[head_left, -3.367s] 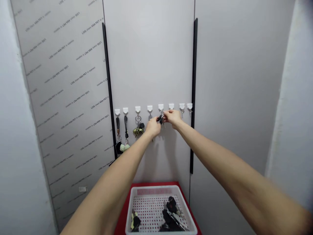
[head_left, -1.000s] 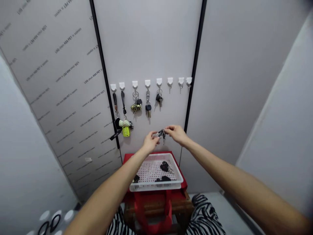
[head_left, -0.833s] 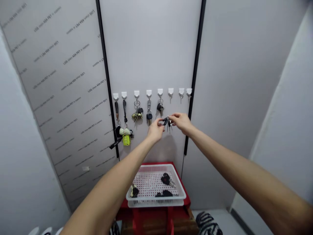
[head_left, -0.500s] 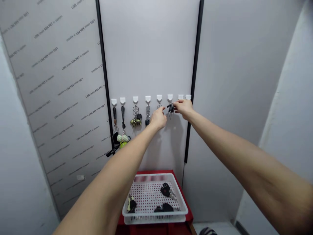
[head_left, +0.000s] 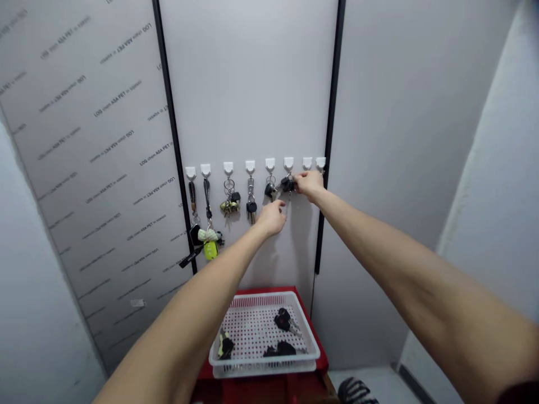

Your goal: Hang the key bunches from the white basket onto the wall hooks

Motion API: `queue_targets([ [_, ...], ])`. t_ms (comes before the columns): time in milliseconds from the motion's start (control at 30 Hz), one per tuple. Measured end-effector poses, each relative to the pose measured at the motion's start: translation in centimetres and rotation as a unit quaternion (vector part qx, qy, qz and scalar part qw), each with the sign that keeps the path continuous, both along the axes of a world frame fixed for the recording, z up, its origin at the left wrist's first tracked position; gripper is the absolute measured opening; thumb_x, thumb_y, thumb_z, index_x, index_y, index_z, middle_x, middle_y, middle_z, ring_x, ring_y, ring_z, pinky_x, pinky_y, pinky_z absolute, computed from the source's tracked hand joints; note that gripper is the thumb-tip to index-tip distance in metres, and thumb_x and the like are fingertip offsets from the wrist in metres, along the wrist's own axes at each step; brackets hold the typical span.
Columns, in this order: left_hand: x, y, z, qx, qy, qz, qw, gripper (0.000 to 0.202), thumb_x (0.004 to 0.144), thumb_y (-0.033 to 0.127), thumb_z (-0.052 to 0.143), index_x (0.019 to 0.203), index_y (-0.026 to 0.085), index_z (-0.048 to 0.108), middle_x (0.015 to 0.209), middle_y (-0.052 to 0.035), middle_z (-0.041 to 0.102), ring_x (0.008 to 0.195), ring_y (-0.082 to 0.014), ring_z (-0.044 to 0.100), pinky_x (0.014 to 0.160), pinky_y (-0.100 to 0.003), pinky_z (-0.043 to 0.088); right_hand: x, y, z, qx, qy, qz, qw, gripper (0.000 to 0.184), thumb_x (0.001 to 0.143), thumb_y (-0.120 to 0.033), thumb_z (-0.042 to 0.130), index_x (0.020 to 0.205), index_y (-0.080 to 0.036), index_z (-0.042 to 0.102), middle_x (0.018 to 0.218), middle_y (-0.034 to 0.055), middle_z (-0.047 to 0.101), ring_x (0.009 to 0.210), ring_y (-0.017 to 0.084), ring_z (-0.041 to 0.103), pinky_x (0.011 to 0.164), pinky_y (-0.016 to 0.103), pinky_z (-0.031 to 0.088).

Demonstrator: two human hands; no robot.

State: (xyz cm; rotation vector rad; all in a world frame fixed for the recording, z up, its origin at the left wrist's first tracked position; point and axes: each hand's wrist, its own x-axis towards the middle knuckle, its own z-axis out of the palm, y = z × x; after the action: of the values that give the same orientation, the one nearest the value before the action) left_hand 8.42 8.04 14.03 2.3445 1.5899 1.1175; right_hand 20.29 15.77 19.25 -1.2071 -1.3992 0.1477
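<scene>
My right hand has its fingertips closed on a bunch of black-headed keys, right under the sixth white hook on the wall panel. Just below and to the left, my left hand holds nothing, its fingers loosely apart. Close above it, keys on a ring hang from the fifth hook. Black-headed keys on a metal clip hang to the left of that hand. Whether the bunch at my right hand hangs fully on its hook is too small to tell.
Farther left hang a brass-coloured key bunch and two strapped key sets, one with a lime-green tag. Two hooks at the right end are partly behind my right hand. Below, a white perforated basket with several keys stands on a red surface.
My left hand has come away from the keys at the sixth hook and dropped lower. My right hand stays at those keys. The view has shifted slightly.
</scene>
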Motion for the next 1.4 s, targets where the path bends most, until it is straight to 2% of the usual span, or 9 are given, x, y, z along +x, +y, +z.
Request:
queue_targets([
  [133,-0.5,-1.1,-5.4,-0.078,0.003,-0.047,0.996,0.035,0.064,0.018,0.043,0.098,0.015,0.045,0.089,-0.0056,0.054,0.073,-0.0122,0.050,0.069,-0.024,0.038,0.5,-1.9,-3.9,0.047,-0.017,-0.076,0.996,0.026,0.064,-0.018,0.038,0.083,-0.012,0.054,0.072,0.0040,0.056,0.066,0.011,0.051,0.063,0.026,0.039],
  [233,-1.3,-2.5,-11.2,-0.153,0.015,-0.063,0.986,0.035,0.063,0.018,0.043,0.099,0.015,0.045,0.092,-0.0060,0.053,0.076,-0.0121,0.050,0.070,-0.023,0.037,0.0,-5.1,-10.0,-0.008,-0.152,0.019,0.988,0.026,0.062,-0.014,0.038,0.081,-0.012,0.055,0.073,0.0040,0.058,0.068,0.012,0.051,0.065,0.024,0.038],
  [333,-2.1,-4.3,-16.9,-0.207,0.022,-0.050,0.977,0.035,0.061,0.016,0.044,0.096,0.013,0.047,0.090,-0.0066,0.054,0.076,-0.0128,0.049,0.069,-0.022,0.037,-0.8,-8.9,-17.5,-0.163,-0.356,0.199,0.898,0.023,0.061,-0.014,0.040,0.076,-0.015,0.057,0.072,0.0045,0.059,0.066,0.012,0.052,0.062,0.022,0.038],
  [400,-2.5,-5.4,-19.7,-0.234,0.024,-0.035,0.971,0.033,0.059,0.016,0.046,0.092,0.012,0.050,0.085,-0.0069,0.056,0.073,-0.0136,0.050,0.065,-0.023,0.038,-1.2,-10.9,-21.6,-0.217,-0.463,0.207,0.834,0.021,0.059,-0.018,0.044,0.075,-0.016,0.058,0.074,0.0063,0.059,0.070,0.016,0.052,0.061,0.025,0.037],
  [500,-2.8,-6.3,-22.0,-0.266,0.027,-0.028,0.963,0.034,0.056,0.017,0.049,0.090,0.012,0.052,0.080,-0.0056,0.057,0.068,-0.0131,0.050,0.060,-0.021,0.038,-1.5,-12.3,-25.1,-0.210,-0.544,0.156,0.797,0.029,0.056,-0.020,0.048,0.084,-0.017,0.054,0.084,0.0098,0.057,0.083,0.023,0.047,0.067,0.032,0.034],
  [867,-2.9,-6.1,-23.0,-0.310,0.018,-0.055,0.949,0.022,0.046,0.014,0.054,0.068,0.014,0.060,0.051,0.0029,0.053,0.045,-0.0074,0.042,0.043,-0.016,0.032,-1.9,-12.4,-25.7,-0.220,-0.525,0.162,0.806,0.028,0.058,-0.021,0.045,0.085,-0.018,0.050,0.085,0.0066,0.056,0.080,0.021,0.049,0.069,0.033,0.030],
  [1067,-3.2,-6.3,-22.0,-0.224,-0.061,0.000,0.973,0.026,0.059,0.005,0.039,0.079,0.014,0.054,0.064,0.0006,0.054,0.058,-0.0068,0.047,0.055,-0.016,0.036,-2.0,-13.1,-25.2,-0.157,-0.451,0.138,0.868,0.021,0.064,-0.020,0.039,0.077,-0.018,0.056,0.081,0.0057,0.057,0.084,0.019,0.045,0.076,0.036,0.025],
  [1200,-3.5,-6.3,-21.4,-0.170,-0.198,0.001,0.965,0.021,0.060,0.004,0.040,0.075,0.013,0.051,0.066,-0.0007,0.053,0.062,-0.0071,0.047,0.061,-0.018,0.038,-2.4,-13.7,-25.1,-0.151,-0.342,0.261,0.890,0.025,0.068,-0.018,0.034,0.083,-0.016,0.054,0.085,0.0053,0.056,0.080,0.014,0.047,0.074,0.027,0.031],
  [1400,-3.0,-6.1,-21.0,-0.171,-0.409,-0.033,0.896,0.011,0.058,0.005,0.043,0.065,0.013,0.045,0.057,0.0030,0.046,0.054,-0.0056,0.045,0.053,-0.017,0.038,-3.5,-13.5,-25.7,-0.193,-0.149,0.381,0.892,0.029,0.074,-0.026,0.027,0.081,-0.014,0.052,0.073,0.0027,0.055,0.073,0.013,0.048,0.069,0.025,0.036],
])
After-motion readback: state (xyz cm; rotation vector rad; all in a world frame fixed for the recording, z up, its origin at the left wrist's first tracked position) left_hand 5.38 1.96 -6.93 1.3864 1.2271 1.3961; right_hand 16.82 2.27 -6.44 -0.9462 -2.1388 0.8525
